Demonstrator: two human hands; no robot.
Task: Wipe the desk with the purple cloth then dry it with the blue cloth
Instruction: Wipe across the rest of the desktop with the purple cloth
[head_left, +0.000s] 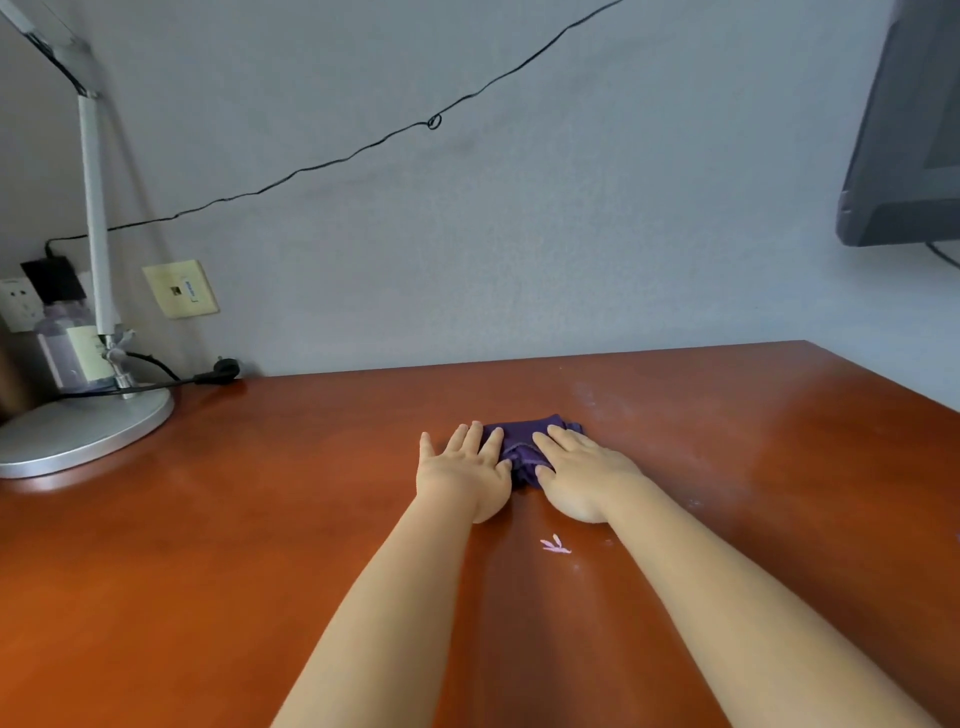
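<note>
Hands lie side by side on the reddish-brown bench (260, 545), both pressing down on a bunched purple cloth (519, 441) that sits toward the back edge, roughly midway along it. The left hand (462, 467) is flat, fingers spread and straight, its fingertips resting over the cloth's left part. The right hand (582, 473) is flat too, fingers straight over the cloth's right part, thumb against its near edge. Neither hand curls round the cloth; it is pinned beneath them. Pale, dusty smears mark the bench beyond and to the right of the cloth, and a small pink scrap (555, 544) lies just nearer than the hands. At the back left corner stands a silver desk lamp (88, 426), a purple-tinted bottle (67, 353) behind it. A dark monitor (904, 145) hangs past the right edge.
</note>
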